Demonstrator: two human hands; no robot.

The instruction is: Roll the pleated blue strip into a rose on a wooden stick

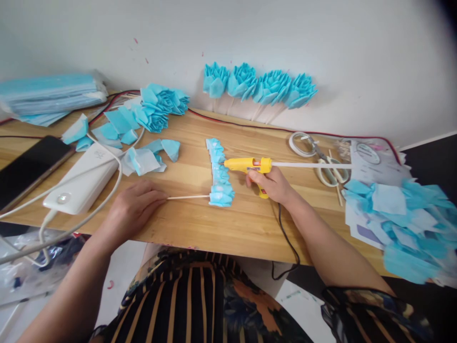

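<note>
My right hand [269, 183] is wrapped round the handle of a yellow glue gun [246, 165], with a long white glue stick [310, 165] sticking out of its back. The nozzle touches or hovers just over a pleated blue strip [219, 174] that lies on the table, running away from me. At the strip's near end rests the tip of a thin wooden stick [189, 197]. My left hand [137, 207] pinches the other end of that stick, its fingers together and low on the tabletop.
Blue flowers [243, 82] on sticks lean against the wall; more flowers [159, 107] lie at the back left. Scissors [330, 166] and a tape roll [302, 144] are at right, beside blue pieces [410, 214]. A white power bank [84, 181], its cable and a phone [35, 166] occupy the left.
</note>
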